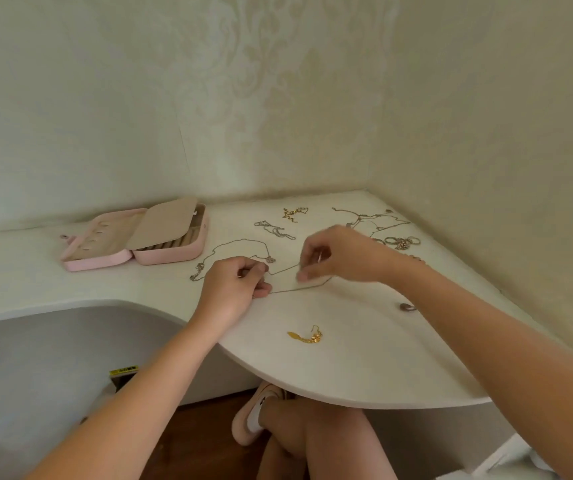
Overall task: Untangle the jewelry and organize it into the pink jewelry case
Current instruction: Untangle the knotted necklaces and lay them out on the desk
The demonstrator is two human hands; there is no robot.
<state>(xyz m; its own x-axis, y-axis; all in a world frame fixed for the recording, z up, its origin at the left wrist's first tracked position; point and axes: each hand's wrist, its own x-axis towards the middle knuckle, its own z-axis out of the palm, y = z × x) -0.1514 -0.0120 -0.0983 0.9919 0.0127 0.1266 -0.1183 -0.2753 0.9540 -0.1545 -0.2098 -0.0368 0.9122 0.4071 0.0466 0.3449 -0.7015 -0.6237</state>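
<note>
Hands first: left hand (235, 282) sits low on the bench (347, 362), fingers curled, thumb and fingertips pinching a thin chain (288, 270). Right hand (340, 254) is just beside it, raised a little, fingertips pinching the same chain. We see two strands between the hands. The upper one rises from the left fingers to the right fingertips. The lower one runs from the left thumb across the bench to a bend under the right hand.

Left to right across the bench:
- Case (167, 256), pink, lies open and flat at far left near the wall, well apart from the chain. Its left half shows a row of small hooks. A beige flap covers most of the right half, with ring rolls showing under it. We cannot tell whether it holds any jewelry.
- Necklace (240, 241) with a small pendant, looped loosely behind the left hand, its left end bunched.
- Silver chain (273, 228), bunched, behind that.
- Gold piece (293, 213), tangled, near the wall.
- Tangle (371, 218) of fine chains in the back corner, behind the right hand.
- Rings (403, 242), clustered right of the right wrist.

Nearer the front edge a gold earring (307, 336) lies alone. A small silver item (408, 307) touches the right forearm; type unclear.
</note>
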